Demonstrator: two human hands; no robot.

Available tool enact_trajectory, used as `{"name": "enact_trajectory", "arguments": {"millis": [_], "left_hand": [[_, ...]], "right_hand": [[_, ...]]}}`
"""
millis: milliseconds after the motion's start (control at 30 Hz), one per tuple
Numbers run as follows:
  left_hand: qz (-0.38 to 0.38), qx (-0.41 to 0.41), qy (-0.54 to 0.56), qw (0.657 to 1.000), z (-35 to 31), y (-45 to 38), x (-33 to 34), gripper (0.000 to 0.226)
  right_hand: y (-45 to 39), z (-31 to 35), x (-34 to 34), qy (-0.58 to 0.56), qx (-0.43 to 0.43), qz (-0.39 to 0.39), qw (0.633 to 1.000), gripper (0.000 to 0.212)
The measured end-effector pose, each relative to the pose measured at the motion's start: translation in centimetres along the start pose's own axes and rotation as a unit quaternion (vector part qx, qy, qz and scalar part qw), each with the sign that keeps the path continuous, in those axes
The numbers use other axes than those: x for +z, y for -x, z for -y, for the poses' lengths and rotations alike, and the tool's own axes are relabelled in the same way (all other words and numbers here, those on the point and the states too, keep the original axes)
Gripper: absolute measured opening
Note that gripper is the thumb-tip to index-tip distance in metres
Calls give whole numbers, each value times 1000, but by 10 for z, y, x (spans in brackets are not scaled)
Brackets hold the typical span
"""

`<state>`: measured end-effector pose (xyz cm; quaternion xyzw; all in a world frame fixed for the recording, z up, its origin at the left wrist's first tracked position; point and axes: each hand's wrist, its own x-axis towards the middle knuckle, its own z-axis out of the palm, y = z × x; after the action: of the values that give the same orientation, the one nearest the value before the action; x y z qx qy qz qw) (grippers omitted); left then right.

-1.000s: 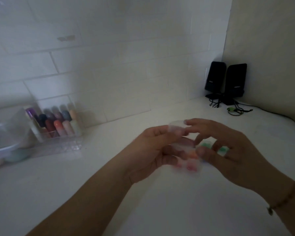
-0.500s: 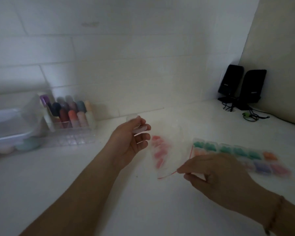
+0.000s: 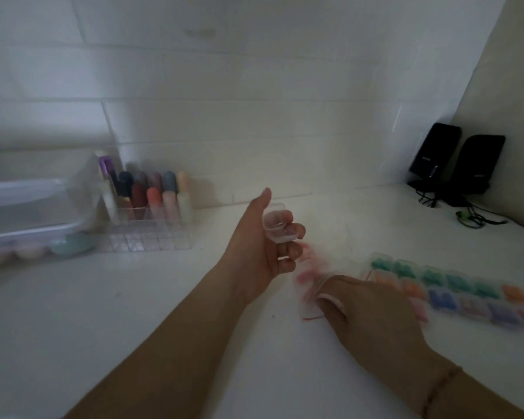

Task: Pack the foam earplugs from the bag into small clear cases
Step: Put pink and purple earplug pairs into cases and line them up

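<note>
My left hand holds a small clear case in its curled fingers above the white counter, thumb pointing up. Just to its right lies a clear bag with pink foam earplugs inside and a red strip at its mouth. My right hand rests on the bag's near end, fingers curled at its opening; the picture is blurred there. A row of small clear cases filled with green, orange, blue and pink earplugs lies to the right of that hand.
A clear organiser with coloured tubes stands at the back left against the tiled wall. Beside it is a lidded plastic box. Two black speakers with cables stand in the back right corner.
My hands came apart from the middle. The left hand rose a little with the case. My right hand went down to the bag on the counter and now lies on its mouth.
</note>
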<state>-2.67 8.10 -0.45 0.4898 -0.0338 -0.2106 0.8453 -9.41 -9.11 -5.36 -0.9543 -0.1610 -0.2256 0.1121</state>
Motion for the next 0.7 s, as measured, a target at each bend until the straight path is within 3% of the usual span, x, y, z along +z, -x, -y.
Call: {"name": "enact_trajectory", "arguments": {"millis": [100, 467, 633, 700], "left_hand": [[15, 15, -1, 1000, 2, -2, 0, 50], [21, 58, -4, 998, 4, -3, -1, 44], [44, 63, -44, 996, 8, -4, 4, 44], [65, 71, -68, 993, 10, -2, 7, 42]], "right_hand": [[1, 1, -4, -14, 3, -4, 1000, 7], [5, 0, -12, -30, -24, 22, 999, 13], [7, -8, -44, 8, -42, 90, 995, 18], [7, -11, -76, -71, -21, 169, 983, 22]]}}
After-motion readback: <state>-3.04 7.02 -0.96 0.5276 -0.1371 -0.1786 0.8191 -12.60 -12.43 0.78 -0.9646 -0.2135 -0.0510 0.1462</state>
